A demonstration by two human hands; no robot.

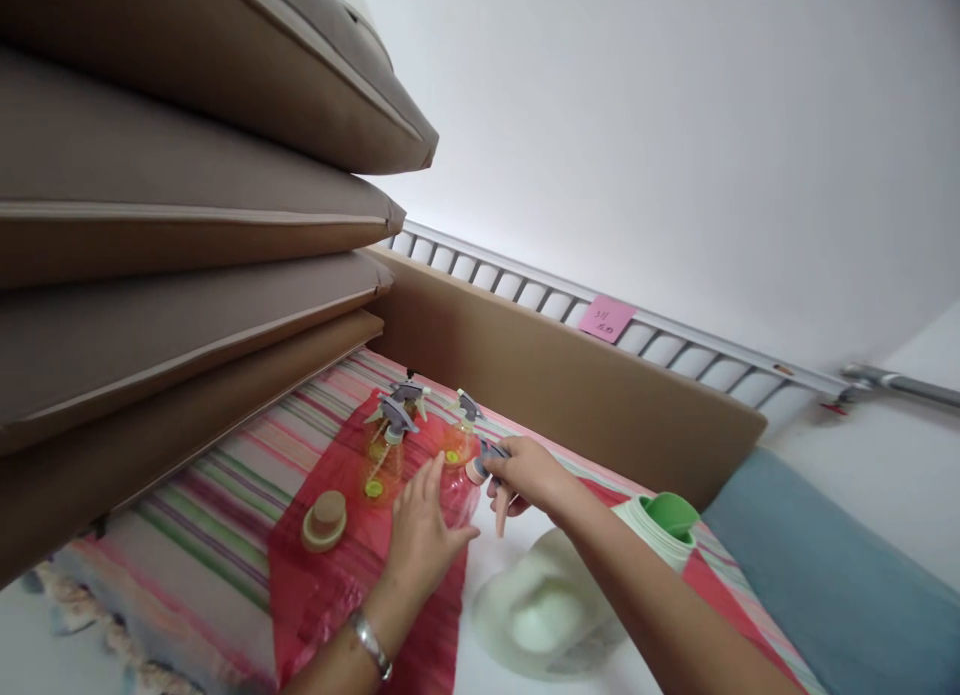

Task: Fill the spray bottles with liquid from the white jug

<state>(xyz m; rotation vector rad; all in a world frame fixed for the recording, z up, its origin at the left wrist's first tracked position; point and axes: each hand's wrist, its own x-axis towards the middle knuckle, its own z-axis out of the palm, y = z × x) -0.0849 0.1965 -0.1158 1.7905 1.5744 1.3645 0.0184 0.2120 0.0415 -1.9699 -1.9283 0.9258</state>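
My right hand [529, 475] grips the grey trigger head of a clear spray bottle [459, 497], which lies tilted with its body to the left. My left hand [424, 525], wearing a silver bracelet [370, 643] on the wrist, is beside that bottle with fingers stretched and thumb apart. Whether its fingertips touch the bottle I cannot tell. Just beyond stand several other spray bottles with grey and white heads, among them one at the front [387, 460] and one to the right [459, 435]. A beige lid-like piece [325, 521] sits left of my left hand.
Red plastic sheeting [300, 595] covers part of the striped cloth [225, 495]. At right are a translucent dish [547, 610] and a pale tub [645, 525] with a green scoop [672, 513]. Stacked cushions [187, 175] overhang the left; a brown board [525, 345] stands before the radiator [495, 275].
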